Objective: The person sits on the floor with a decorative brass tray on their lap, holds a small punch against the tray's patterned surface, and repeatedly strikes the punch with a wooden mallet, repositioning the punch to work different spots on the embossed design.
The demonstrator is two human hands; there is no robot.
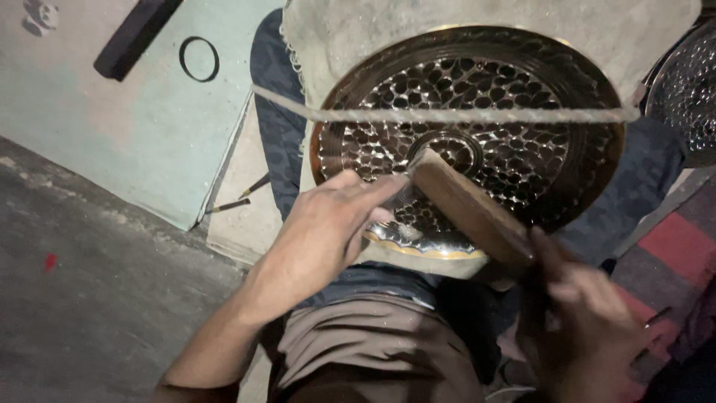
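Observation:
A large round hammered metal plate (514, 142) with a scalloped gold rim lies on a pale cloth (358, 30) over my lap. My right hand (578, 328), low at the right, grips the wooden handle of a tool (470, 209) whose far end rests near the plate's raised centre. My left hand (328, 227) lies on the plate's near edge, its fingers pressed against the tool's tip. A taut cord (447, 116) runs across the plate from left to right.
A second patterned metal dish (690, 82) shows at the right edge. A dark ring (199, 59) and a dark bar (134, 33) lie on a pale green board at upper left. Two thin tools (239, 198) lie beside my leg. Grey concrete floor fills the left.

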